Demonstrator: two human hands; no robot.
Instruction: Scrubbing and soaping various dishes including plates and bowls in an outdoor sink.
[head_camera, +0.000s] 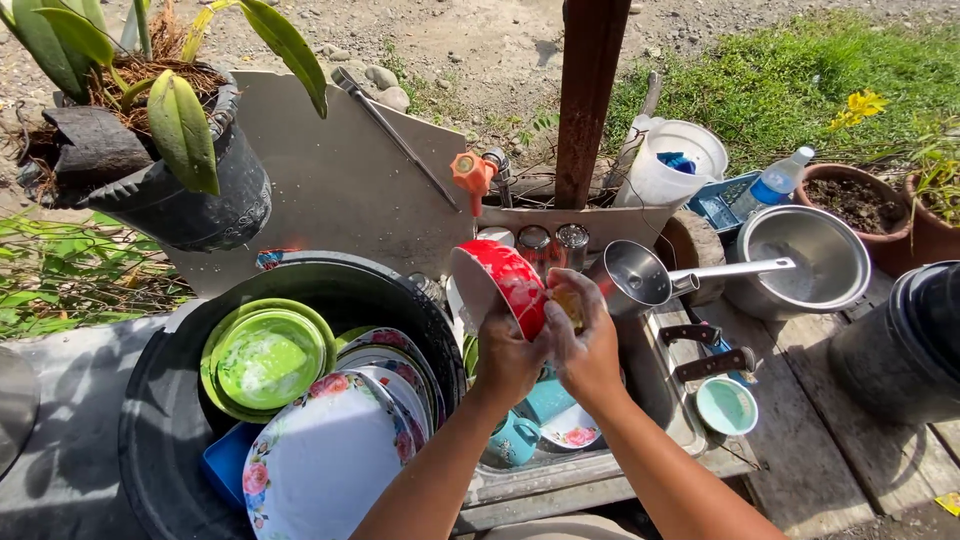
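My left hand (507, 357) grips a red bowl (503, 283) with a white inside, tilted on its side above a metal sink (660, 400). My right hand (585, 345) presses a yellow sponge (568, 305) against the bowl's outer wall. Below the hands, inside the sink, lie a teal cup (515, 440) and a small floral plate (570, 427).
A black tub (160, 420) at left holds green plates (268, 357), floral plates (325, 455) and a blue container. A steel ladle (640, 277), a steel pot (800, 258), a white jug (670, 165), a water bottle (775, 182), an orange tap (472, 175) and a rusty post (587, 95) stand behind. A dark bucket (905, 340) sits right.
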